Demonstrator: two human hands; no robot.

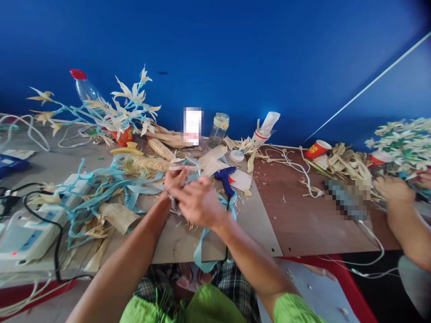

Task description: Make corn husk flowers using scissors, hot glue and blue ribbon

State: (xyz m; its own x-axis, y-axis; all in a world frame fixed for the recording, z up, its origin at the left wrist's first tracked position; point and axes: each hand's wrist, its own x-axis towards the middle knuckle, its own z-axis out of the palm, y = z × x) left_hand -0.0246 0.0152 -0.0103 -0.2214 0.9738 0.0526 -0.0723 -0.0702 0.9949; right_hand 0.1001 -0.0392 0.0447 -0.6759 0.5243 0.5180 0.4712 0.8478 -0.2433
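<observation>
My left hand (175, 178) and my right hand (197, 202) meet over the pale board (256, 224) at the middle of the table. Both are closed in a pinch on a thin pale corn-husk strip (183, 168) that runs between the fingertips. A light blue ribbon (200, 249) hangs down from under my right hand over the table's edge. A blue glue gun (225, 177) lies just beyond my right hand. A tangle of blue ribbon and husk pieces (101, 193) lies to the left of my left hand.
A branch of husk flowers (128, 101) stands in a red cup at the back left beside a plastic bottle (84, 87). Corn cobs (160, 148), a glass jar (218, 129) and paper cups (317, 149) sit behind. Another person's hand (393, 188) works at right. White power strips (27, 233) lie left.
</observation>
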